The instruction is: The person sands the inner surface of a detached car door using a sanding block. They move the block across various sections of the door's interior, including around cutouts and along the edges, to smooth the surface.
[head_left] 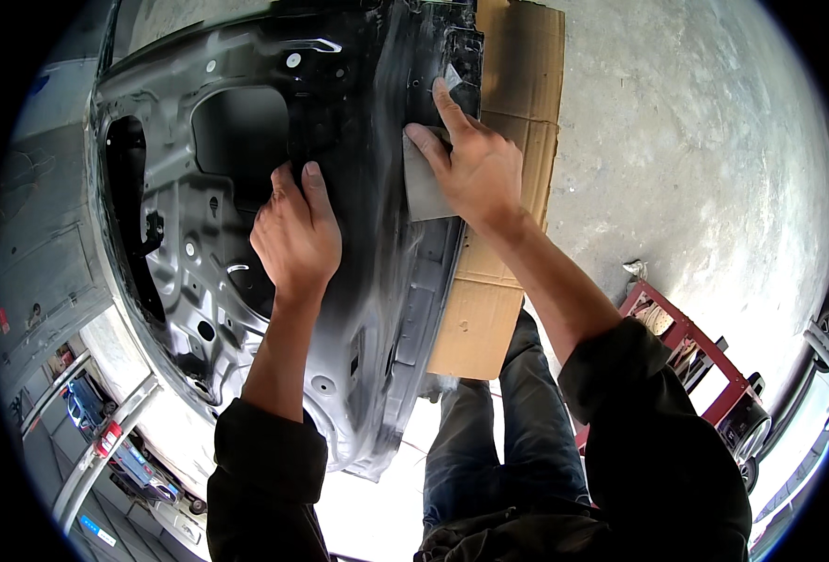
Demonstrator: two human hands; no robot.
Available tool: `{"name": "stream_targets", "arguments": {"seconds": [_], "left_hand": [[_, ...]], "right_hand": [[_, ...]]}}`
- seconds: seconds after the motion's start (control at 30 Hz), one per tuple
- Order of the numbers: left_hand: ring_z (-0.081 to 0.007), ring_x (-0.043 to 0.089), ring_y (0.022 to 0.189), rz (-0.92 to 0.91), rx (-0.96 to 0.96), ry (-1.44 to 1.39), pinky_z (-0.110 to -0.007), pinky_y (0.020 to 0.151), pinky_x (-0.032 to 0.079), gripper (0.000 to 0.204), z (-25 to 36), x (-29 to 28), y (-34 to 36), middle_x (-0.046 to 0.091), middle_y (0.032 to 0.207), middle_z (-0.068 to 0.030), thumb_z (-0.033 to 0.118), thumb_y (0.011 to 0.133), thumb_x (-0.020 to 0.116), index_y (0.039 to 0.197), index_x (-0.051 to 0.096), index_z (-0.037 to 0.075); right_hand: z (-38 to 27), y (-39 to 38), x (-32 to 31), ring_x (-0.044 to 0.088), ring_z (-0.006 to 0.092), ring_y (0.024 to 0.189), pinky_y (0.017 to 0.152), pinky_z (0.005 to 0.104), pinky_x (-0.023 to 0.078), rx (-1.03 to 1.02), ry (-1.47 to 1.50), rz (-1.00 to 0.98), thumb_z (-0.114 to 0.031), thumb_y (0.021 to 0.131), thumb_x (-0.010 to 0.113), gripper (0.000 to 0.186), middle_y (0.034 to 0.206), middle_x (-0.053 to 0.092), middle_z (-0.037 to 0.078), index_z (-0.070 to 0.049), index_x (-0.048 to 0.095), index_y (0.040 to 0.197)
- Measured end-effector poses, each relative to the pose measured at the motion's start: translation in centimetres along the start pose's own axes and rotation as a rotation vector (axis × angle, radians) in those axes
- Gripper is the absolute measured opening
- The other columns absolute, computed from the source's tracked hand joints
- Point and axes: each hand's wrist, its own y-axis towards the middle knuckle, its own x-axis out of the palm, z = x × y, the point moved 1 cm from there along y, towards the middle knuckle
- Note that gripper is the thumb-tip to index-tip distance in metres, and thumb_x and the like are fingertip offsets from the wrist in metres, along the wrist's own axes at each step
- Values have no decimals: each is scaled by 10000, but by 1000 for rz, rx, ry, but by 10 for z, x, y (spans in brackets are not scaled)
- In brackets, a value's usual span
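A black car door panel (pixel 377 234), its inner side full of cut-outs, lies in front of me. My right hand (pixel 484 178) presses a grey sheet that looks like sandpaper (pixel 425 187) against the door's right edge. The thumb lies over the sheet and the index finger stretches forward onto the dark metal. My left hand (pixel 297 234) is on the inner panel beside the large opening. Its fingers are curled at the metal rim, with the thumb alongside; the fingertips are partly hidden. Dull grey scuffing shows along the door's edge strip.
Brown cardboard (pixel 480 318) lies along the door's right side, above my legs. To the right, a dark red metal frame (pixel 686 347) with things on it stands on the concrete floor (pixel 676 140). Pale rails (pixel 105 450) and a blue toy-like vehicle shape (pixel 85 401) appear lower left.
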Motion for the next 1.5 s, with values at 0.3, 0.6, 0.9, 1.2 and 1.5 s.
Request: {"name": "stream_targets", "arguments": {"seconds": [0.3, 0.6, 0.9, 1.2, 1.5], "left_hand": [[-432, 699, 799, -20, -8, -4, -498, 713, 537, 429, -3, -1, 1, 721, 855, -238, 320, 1071, 443, 1184, 613, -57], [-447, 687, 808, 2, 0, -40, -508, 722, 528, 416, -1, 5, 0, 710, 851, -252, 324, 1067, 445, 1150, 612, -48], [-445, 686, 760, 27, -4, 10, -509, 694, 530, 403, -5, 2, -3, 703, 787, -244, 317, 1059, 470, 1112, 624, -53], [-398, 693, 679, 14, -29, -13, -457, 695, 546, 381, -1, -1, 1, 704, 741, -216, 305, 1045, 499, 1037, 625, -54], [-390, 668, 650, 49, -37, -31, -455, 656, 530, 310, -2, -4, -2, 685, 734, -204, 245, 1032, 546, 1090, 612, -52]], "right_hand": [[-5, -9, -5, 691, 292, 610, 539, 400, 542, -101, -94, -17, -451, 961, 664, 513, 787, 705, 61, -102, 653, 1337], [29, -62, -24, 761, 304, 820, 743, 368, 583, 312, 538, -203, -399, 908, 755, 502, 884, 757, 175, -18, 685, 1228], [40, 20, -64, 696, 315, 885, 789, 431, 544, 19, 164, 315, -99, 785, 745, 290, 977, 739, 147, -41, 704, 1065], [52, 46, -24, 443, 312, 1407, 1125, 517, 388, -733, -696, 101, -108, 815, 652, 331, 1372, 649, 75, -59, 759, 1125], [37, 58, -33, 535, 241, 1301, 1144, 484, 361, -843, -665, -74, -136, 828, 636, 289, 1231, 710, 92, -36, 758, 1071]]}}
